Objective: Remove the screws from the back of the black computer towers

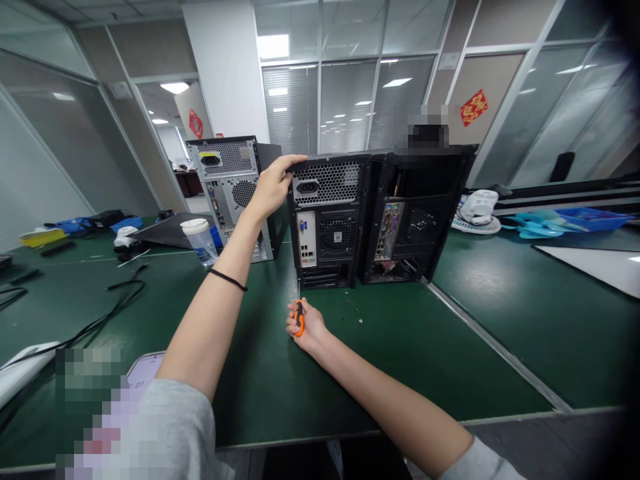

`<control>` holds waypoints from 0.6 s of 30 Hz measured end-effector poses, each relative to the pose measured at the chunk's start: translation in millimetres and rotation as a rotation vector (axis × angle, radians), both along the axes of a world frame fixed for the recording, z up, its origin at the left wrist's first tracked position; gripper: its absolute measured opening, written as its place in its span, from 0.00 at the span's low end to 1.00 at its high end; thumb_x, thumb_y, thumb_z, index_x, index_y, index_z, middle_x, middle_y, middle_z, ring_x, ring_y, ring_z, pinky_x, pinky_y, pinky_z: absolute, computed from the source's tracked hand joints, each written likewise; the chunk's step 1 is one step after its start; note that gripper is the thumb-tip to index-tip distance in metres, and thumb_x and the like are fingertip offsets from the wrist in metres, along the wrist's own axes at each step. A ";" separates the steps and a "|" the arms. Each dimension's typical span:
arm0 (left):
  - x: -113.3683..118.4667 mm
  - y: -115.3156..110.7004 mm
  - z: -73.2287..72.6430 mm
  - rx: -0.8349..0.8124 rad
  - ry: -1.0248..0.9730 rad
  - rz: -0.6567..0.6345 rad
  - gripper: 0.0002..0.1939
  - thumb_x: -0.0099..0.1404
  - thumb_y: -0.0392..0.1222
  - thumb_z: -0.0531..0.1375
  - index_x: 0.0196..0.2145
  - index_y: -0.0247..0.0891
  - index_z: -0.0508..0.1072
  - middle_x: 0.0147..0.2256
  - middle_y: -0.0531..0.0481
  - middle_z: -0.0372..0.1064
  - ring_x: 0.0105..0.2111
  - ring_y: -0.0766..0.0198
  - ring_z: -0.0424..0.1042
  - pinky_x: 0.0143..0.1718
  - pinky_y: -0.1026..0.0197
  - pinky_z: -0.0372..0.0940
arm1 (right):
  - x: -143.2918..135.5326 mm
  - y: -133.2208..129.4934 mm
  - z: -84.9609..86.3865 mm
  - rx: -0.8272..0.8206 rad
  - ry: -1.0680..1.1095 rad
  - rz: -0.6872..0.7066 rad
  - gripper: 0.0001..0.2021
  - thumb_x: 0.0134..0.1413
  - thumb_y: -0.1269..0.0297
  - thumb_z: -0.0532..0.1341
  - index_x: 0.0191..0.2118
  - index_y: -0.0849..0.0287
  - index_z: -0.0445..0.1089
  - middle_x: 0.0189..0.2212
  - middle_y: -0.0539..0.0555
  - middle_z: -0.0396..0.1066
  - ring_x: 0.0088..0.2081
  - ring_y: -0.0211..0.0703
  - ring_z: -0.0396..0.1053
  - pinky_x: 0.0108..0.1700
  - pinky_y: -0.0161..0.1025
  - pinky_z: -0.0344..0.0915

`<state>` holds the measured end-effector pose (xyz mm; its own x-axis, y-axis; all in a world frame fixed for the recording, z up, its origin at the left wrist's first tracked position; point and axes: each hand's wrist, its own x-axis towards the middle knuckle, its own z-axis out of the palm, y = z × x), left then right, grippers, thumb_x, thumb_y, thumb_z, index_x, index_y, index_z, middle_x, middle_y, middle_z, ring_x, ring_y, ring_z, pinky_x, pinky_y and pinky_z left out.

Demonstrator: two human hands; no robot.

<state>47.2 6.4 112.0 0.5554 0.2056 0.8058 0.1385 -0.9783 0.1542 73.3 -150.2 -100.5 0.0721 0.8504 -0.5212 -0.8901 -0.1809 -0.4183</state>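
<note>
One desk [425, 340] carries three computer cases [243, 193]; the middle case [327, 223], probably heavy and rigid, is best held by its frame. Left grip [273, 185] clasps its top corner; right grip [309, 323] encloses one screwdriver [299, 317] near the lower corner. Several bits [361, 321], too small to count, lie nearby.

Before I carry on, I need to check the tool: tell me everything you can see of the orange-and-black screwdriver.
The screwdriver has an orange-and-black handle, plastic or rubber by its look, and a thin, straight shaft that looks like metal. The right hand grips the handle, fingers curled round it. The shaft points away from the person, toward the lower left corner of the middle computer; whether the tip touches it is too small to tell.
</note>
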 end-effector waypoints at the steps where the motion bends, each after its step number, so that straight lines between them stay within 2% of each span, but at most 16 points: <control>1: 0.0 -0.8 0.2 -0.009 -0.004 0.004 0.23 0.61 0.29 0.47 0.51 0.45 0.67 0.55 0.52 0.65 0.57 0.60 0.61 0.61 0.51 0.54 | -0.8 0.0 -0.3 0.002 -0.021 -0.022 0.18 0.63 0.58 0.47 0.25 0.61 0.59 0.13 0.46 0.56 0.13 0.28 0.50 0.14 0.24 0.42; 4: 0.0 -2.8 0.7 -0.033 -0.015 0.009 0.23 0.60 0.29 0.48 0.50 0.45 0.67 0.55 0.52 0.66 0.56 0.60 0.62 0.61 0.50 0.54 | -4.3 0.0 -2.3 0.021 -0.110 -0.113 0.13 0.58 0.66 0.54 0.23 0.59 0.56 0.12 0.44 0.55 0.13 0.28 0.51 0.13 0.25 0.42; 8: -0.3 -3.2 0.8 -0.029 -0.005 0.015 0.24 0.60 0.29 0.47 0.51 0.44 0.67 0.55 0.52 0.65 0.57 0.60 0.61 0.61 0.50 0.53 | -8.4 0.1 -6.0 0.036 -0.189 -0.197 0.12 0.52 0.76 0.57 0.23 0.59 0.55 0.11 0.43 0.55 0.13 0.28 0.54 0.13 0.24 0.44; 14: 0.4 -2.3 0.4 -0.015 -0.011 0.016 0.23 0.60 0.30 0.47 0.50 0.44 0.67 0.55 0.52 0.66 0.57 0.61 0.61 0.61 0.51 0.53 | -8.2 -0.7 -8.6 0.042 -0.257 -0.237 0.16 0.49 0.72 0.63 0.22 0.58 0.53 0.11 0.43 0.58 0.13 0.29 0.58 0.13 0.25 0.50; 18: 1.2 -1.2 0.4 -0.010 -0.018 0.020 0.23 0.60 0.29 0.47 0.50 0.45 0.67 0.54 0.52 0.66 0.56 0.62 0.62 0.60 0.52 0.55 | -6.8 -1.9 -7.1 -0.002 -0.289 -0.215 0.14 0.52 0.70 0.61 0.23 0.58 0.54 0.11 0.45 0.61 0.13 0.32 0.60 0.13 0.27 0.53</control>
<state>48.4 5.2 112.3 0.5363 0.2246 0.8136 0.1555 -0.9737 0.1663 66.5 -152.1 -107.7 0.3942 0.7986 -0.4548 -0.7527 -0.0034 -0.6584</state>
